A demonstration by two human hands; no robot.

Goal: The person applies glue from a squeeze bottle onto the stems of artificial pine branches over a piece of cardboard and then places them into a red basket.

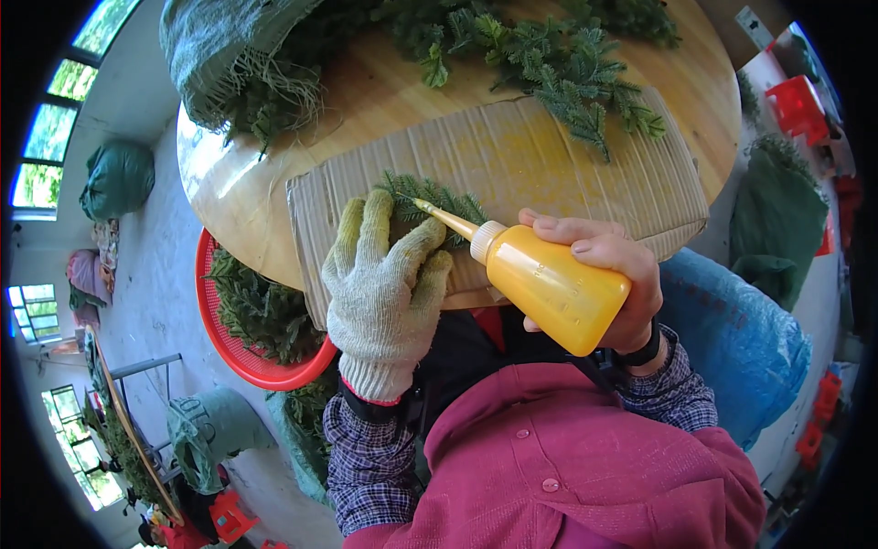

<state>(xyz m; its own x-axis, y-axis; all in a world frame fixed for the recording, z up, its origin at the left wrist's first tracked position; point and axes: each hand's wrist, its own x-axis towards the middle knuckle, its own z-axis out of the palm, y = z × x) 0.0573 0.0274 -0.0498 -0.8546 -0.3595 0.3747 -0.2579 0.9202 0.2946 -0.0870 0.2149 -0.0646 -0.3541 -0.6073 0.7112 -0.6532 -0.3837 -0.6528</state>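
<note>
A squeeze bottle (553, 288) full of yellow-orange liquid is in my bare right hand (626, 261), tilted with its long thin nozzle toward the upper left. The nozzle tip reaches over a small green conifer sprig (457, 203) on the cardboard sheet (366, 174). My left hand (382, 288), in a pale knitted glove with yellow-stained fingers, rests palm down on the cardboard. Its fingers are spread, and they touch or lie right beside the sprig; part of the sprig is hidden behind them.
Beneath the cardboard is a round wooden table (247, 210). Conifer branches (576, 78) lie along its far side, beside a frayed green sack (219, 55). A red basket (215, 325) of greenery stands at the left, a blue plastic bag (732, 320) at the right.
</note>
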